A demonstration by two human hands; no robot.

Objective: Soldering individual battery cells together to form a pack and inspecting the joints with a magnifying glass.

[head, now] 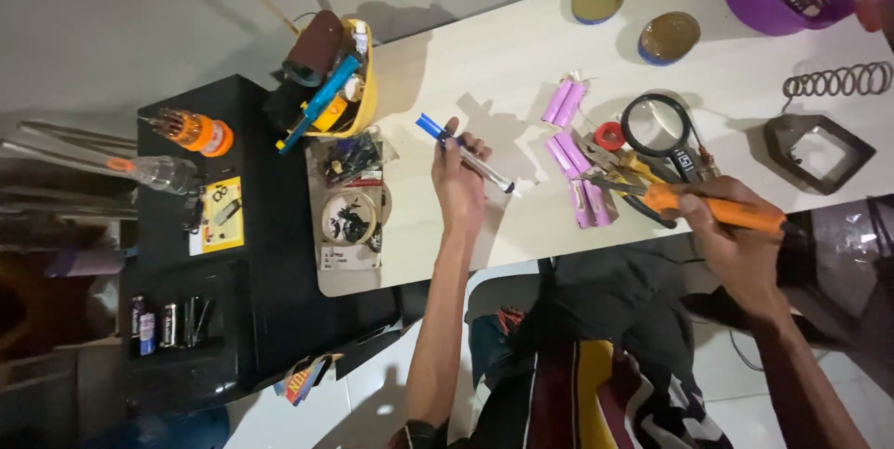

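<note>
Left hand (458,183): fingers curled around a slim clear tube with a blue cap (463,151), held slanted off the white tabletop (484,58), apparently kept ready. Right hand (736,225): closed in a pen-like grip on an orange-handled soldering iron (712,210), its tip toward the pink cylindrical cells (577,165) lying between the two hands. Just beyond the right hand, a black magnifying glass (656,128) and red tape roll (609,136) stay within reach.

Bright tabletop, hard shadows (edges dim, warped).
</note>
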